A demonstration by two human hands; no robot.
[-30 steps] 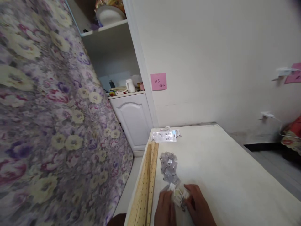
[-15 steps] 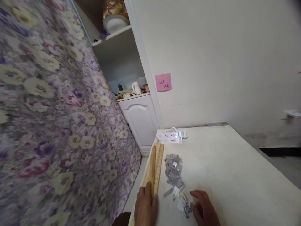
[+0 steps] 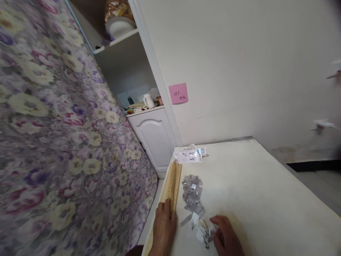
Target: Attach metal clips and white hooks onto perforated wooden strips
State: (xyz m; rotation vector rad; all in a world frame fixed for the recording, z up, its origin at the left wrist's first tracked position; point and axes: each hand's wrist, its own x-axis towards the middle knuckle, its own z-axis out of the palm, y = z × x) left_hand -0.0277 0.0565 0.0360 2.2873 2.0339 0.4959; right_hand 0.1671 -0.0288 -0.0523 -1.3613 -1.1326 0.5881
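Observation:
My left hand (image 3: 163, 230) lies on the near end of two wooden rulers (image 3: 171, 185) that run along the left edge of a white table (image 3: 255, 199); its fingers rest flat over the wood. My right hand (image 3: 226, 238) sits at the table's near edge with fingers curled beside small white and metal clips (image 3: 204, 233). A heap of small clear packets with metal hooks (image 3: 192, 193) lies just beyond both hands.
A clear blister pack (image 3: 189, 155) lies at the table's far left corner. A flowered cloth (image 3: 61, 142) fills the left. A white cabinet (image 3: 153, 137) with shelves and a pink sticky note (image 3: 178, 93) on the wall stand behind. Wall hooks (image 3: 323, 124) show at right.
My left hand left the small clips and moved left onto the wooden rulers. My right hand stayed by the clips. The view swung a little.

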